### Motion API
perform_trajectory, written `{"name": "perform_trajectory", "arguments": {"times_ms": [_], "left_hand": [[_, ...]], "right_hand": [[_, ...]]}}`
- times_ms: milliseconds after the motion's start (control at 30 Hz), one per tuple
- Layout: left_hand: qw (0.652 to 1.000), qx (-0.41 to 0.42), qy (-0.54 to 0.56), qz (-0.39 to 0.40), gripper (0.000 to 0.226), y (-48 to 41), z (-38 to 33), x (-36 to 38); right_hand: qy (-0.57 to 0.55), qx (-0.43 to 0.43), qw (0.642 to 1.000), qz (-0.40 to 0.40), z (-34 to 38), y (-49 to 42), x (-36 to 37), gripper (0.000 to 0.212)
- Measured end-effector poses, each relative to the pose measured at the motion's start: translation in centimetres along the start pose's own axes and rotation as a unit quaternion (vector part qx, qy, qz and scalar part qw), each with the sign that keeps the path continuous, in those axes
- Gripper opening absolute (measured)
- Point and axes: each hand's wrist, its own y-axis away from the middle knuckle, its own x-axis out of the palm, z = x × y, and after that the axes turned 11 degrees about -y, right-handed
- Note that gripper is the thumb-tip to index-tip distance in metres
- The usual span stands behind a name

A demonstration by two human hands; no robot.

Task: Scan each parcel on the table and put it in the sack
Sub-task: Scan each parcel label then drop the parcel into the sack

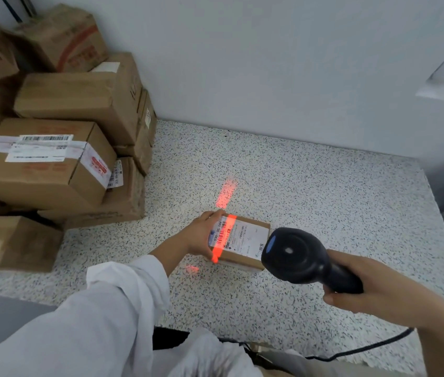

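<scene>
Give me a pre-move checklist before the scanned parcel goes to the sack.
1. Left hand gripping the small parcel: ok.
2. Red beam crossing the barcode on the label: ok.
3. Scan registered: cannot tell.
4. Right hand holding the scanner: ok.
5. Scanner cable free of the parcel: ok, it trails off the table edge.
6. Sack location and path: cannot tell, no sack clearly in view.

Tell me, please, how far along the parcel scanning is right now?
Done: nothing visibly; no sack is in view. In hand: the left hand holds a small parcel while the right hand aims the scanner at its label. Left: the stacked boxes wait.
</scene>
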Motion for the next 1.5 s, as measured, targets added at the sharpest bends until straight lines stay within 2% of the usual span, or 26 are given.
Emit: {"name": "perform_trajectory", "arguments": {"times_ms": [500,767,933,1067,1133,1267,1400,1500], "left_hand": [[1.000,-0.007,-0.025,-0.010,0.132,0.3,-0.2,0.0],[0.996,-0.019,-0.074,-0.055,0.129,0.7,-1.5,1.0],[0.986,-0.069,0.031,-0.150,0.115,2.0,-3.3,0.9],[0.968,-0.091,0.063,-0.227,0.112,2.9,-5.5,-1.4],[0.961,-0.083,0.058,-0.258,0.112,3.6,-6.9,-2.4],[0.954,-0.031,0.053,-0.292,0.110,5.3,-10.3,-3.3],[0.952,0.024,0.043,-0.301,0.105,6.4,-13.5,-4.2],[0.950,0.056,0.033,-0.306,0.110,6.7,-15.6,-5.2]], "right_hand": [[-0.001,-0.011,1.000,-0.016,-0.5,0.6,0.3,0.034],[-0.054,0.002,0.998,-0.039,-1.5,1.9,0.0,0.032],[-0.067,0.014,0.996,-0.063,-2.3,3.9,-0.5,0.022],[-0.070,0.005,0.993,-0.096,-3.3,5.9,-1.2,0.032],[-0.069,-0.002,0.991,-0.116,-3.9,7.0,-1.3,0.037],[-0.091,-0.010,0.980,-0.174,-4.6,9.1,-0.7,0.028],[-0.151,-0.006,0.957,-0.247,-4.8,11.3,0.7,0.025],[-0.190,-0.006,0.934,-0.301,-4.7,13.2,2.5,0.020]]}}
